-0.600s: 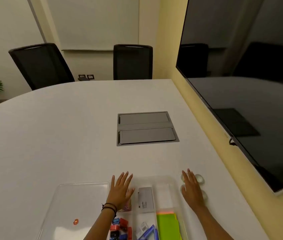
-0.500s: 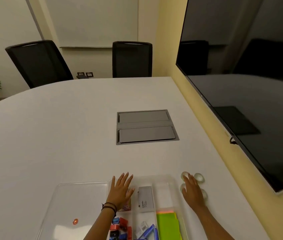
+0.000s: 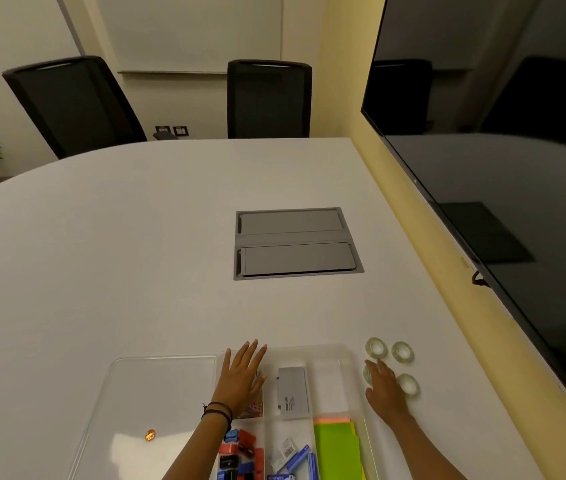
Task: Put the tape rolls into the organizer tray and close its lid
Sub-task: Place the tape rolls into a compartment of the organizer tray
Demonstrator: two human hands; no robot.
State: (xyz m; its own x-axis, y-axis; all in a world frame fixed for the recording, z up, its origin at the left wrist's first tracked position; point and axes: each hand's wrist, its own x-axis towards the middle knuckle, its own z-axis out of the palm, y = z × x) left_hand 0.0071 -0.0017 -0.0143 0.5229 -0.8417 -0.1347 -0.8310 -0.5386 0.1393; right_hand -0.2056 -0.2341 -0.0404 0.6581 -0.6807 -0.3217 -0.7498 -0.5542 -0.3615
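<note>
Four clear tape rolls (image 3: 375, 348) lie flat in a loose square on the bench (image 3: 136, 254), just beside the right wall of the organizer tray (image 3: 356, 375) and outside it; being rings, they have no long axis to line up, only a hole facing up. The right hand (image 3: 383, 389) is plainly the nearer one: it lies palm down, fingers spread and holding nothing, over the near-left roll, which it mostly hides, with the near-right roll just beside its fingers and the two far rolls just ahead of the fingertips. The left hand (image 3: 241, 379) rests flat and open on the tray's far-left corner, empty, well apart from the rolls. The coming move looks like a short carry leftward over the tray's right wall; the far-right compartment, next to the grey box (image 3: 293, 393), appears bare and is the closest landing. The clear lid (image 3: 157, 393) lies flat to the tray's left, touching or nearly touching it, so closing falls to the left hand. Right of the rolls the bench runs free toward the wall and screen (image 3: 499, 168)
</note>
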